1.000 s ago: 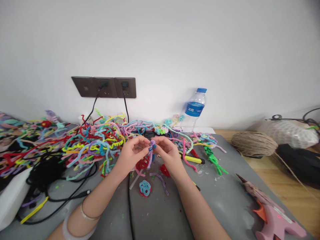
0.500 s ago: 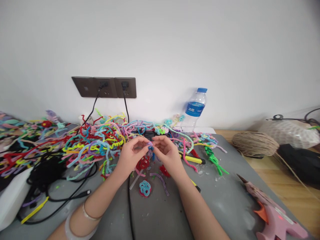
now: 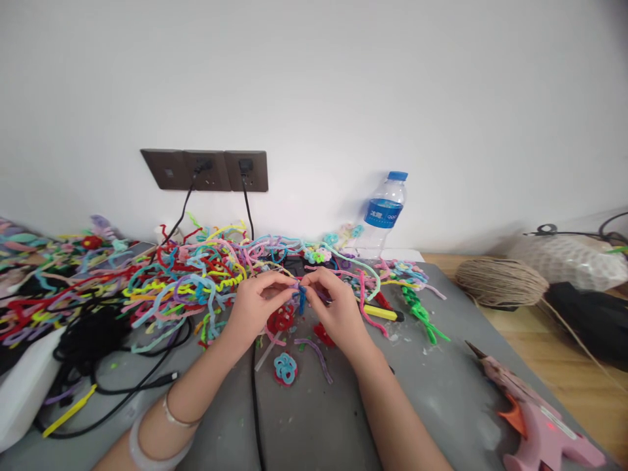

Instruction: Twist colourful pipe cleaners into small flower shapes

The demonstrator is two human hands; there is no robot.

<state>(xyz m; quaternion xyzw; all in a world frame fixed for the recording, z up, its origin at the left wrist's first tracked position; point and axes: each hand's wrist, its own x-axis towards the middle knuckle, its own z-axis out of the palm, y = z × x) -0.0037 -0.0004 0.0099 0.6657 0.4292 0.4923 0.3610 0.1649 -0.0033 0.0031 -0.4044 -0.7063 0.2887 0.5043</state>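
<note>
My left hand (image 3: 260, 307) and my right hand (image 3: 333, 307) meet above the middle of the table. Both are closed in a pinch on a small blue and purple pipe cleaner piece (image 3: 301, 297); a short blue end hangs down between the fingertips. Its exact shape is partly hidden by my fingers. Just below the hands lie a red pipe cleaner flower (image 3: 281, 319) and another red piece (image 3: 324, 335), partly covered by my right hand. Closer to me are a light blue and red flower (image 3: 285, 369) and a bent purple pipe cleaner (image 3: 318, 358).
A tangled heap of pipe cleaners (image 3: 181, 275) runs along the wall. To the right are a water bottle (image 3: 384, 212), a yellow cutter (image 3: 380, 313), a twine ball (image 3: 500, 282) and a pink glue gun (image 3: 534, 405). A black cable (image 3: 256, 405) crosses the table (image 3: 309, 432).
My right hand has turned slightly and its fingers have curled in more. More of the blue end now shows below the fingertips. The things on the table stay put.
</note>
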